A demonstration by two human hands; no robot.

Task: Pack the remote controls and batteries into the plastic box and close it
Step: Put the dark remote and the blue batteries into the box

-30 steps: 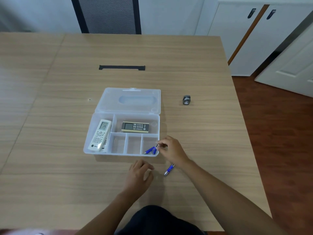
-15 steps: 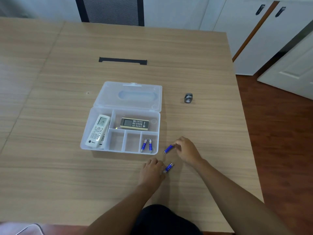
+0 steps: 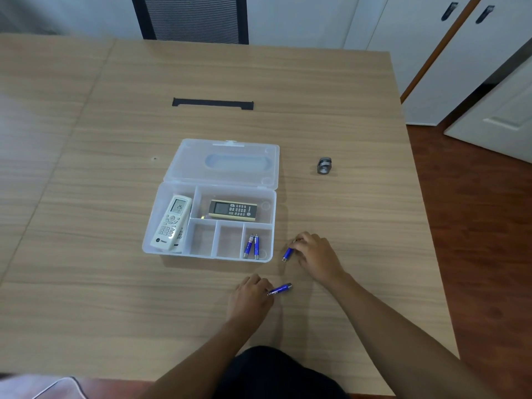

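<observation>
Pale wood table (image 3: 86,283), white cabinets beyond: a person packs a clear plastic box (image 3: 161,251) at a desk. Right hand (image 3: 318,254) pinches a blue battery (image 3: 288,254) at its far end, fingers closed on it, just off the box's right front corner. Left hand (image 3: 250,298) grips a second blue battery (image 3: 279,289) near the table's front edge, fingertips clamped on one end while the rest sticks out to the right.

A second ago the right hand was at the box's right front compartment, lowering batteries in; two batteries (image 3: 252,246) now lie there side by side, and the hand has come back out to the loose one on the table. The left hand, which lay empty then, has taken up the other.

Inside the box, a white remote (image 3: 172,223) fills the long left compartment and a dark-faced remote (image 3: 232,210) lies across the upper one. Two small front compartments are bare. The lid (image 3: 230,164) lies flat open behind.

By these signs both remotes and half the batteries are packed; two batteries and the closing of the lid remain. A small grey metal object (image 3: 324,165) sits well apart to the right.
</observation>
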